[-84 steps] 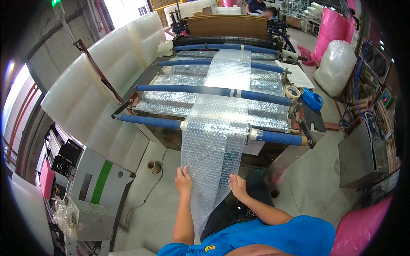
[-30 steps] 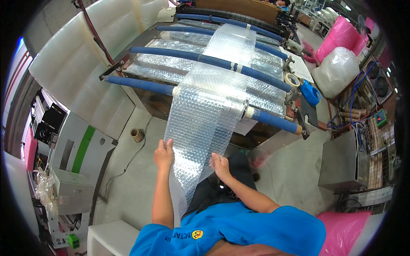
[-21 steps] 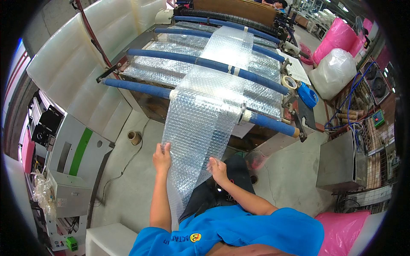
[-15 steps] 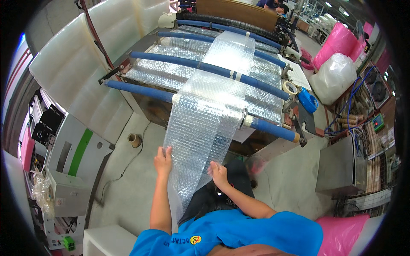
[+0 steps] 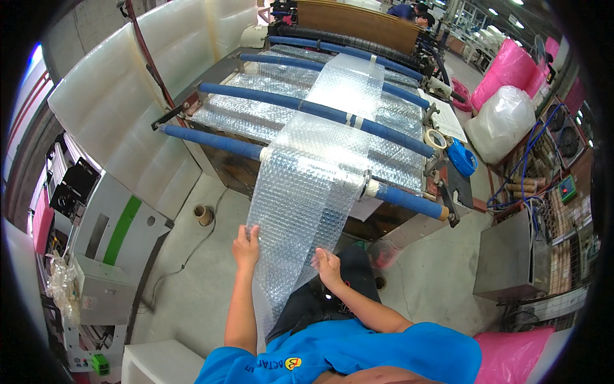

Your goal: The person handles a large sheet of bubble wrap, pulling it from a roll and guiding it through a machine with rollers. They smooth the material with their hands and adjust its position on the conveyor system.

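Head view: left hand [image 5: 245, 246] and right hand [image 5: 329, 265] grip bubble wrap sheet [image 5: 307, 192] edges.

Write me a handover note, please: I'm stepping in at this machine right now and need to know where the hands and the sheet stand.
Left hand: grips the left edge of the bubble wrap sheet.
Right hand: holds the right edge, lower down.
The sheet runs off the machine over the blue rollers and hangs past both hands to the lap.
Done: a long stretch is drawn out.
Left: the sheet is uncut, joined to the machine.
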Demonstrator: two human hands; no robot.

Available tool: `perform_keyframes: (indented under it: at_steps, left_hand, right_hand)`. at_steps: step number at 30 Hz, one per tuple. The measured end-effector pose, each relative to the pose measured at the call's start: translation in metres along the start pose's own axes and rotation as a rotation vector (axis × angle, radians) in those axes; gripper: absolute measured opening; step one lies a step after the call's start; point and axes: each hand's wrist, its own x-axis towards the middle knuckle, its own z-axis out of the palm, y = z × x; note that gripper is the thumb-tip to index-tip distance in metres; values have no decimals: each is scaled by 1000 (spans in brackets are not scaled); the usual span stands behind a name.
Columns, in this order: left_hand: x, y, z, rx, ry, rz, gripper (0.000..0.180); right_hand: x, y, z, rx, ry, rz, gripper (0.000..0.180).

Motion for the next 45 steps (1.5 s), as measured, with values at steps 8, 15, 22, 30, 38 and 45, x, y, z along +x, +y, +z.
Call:
perform_keyframes:
  at_steps: [8, 15, 22, 30, 38, 45]
  left_hand:
    - [0, -1, 3, 1, 38, 35, 36]
    - [2, -3, 11, -41, 18, 21, 38]
    - [67, 46, 40, -161, -8, 71, 42]
    - [69, 15, 56, -258, -238, 44, 69]
    - [-15, -9, -18, -31, -117, -209, 57]
    - [-33, 52, -129, -302, -125, -157, 29]
  right_hand:
    - [1, 0, 0, 26, -19, 1, 39]
    - [9, 10, -5, -74, 39, -2, 37]
    - [82, -46, -24, 5, -19, -163, 35]
    - [78, -48, -15, -261, 33, -222, 21]
    - [10, -8, 6, -378, -141, 95, 22]
    - [-57, -99, 8, 184, -364, 113, 37]
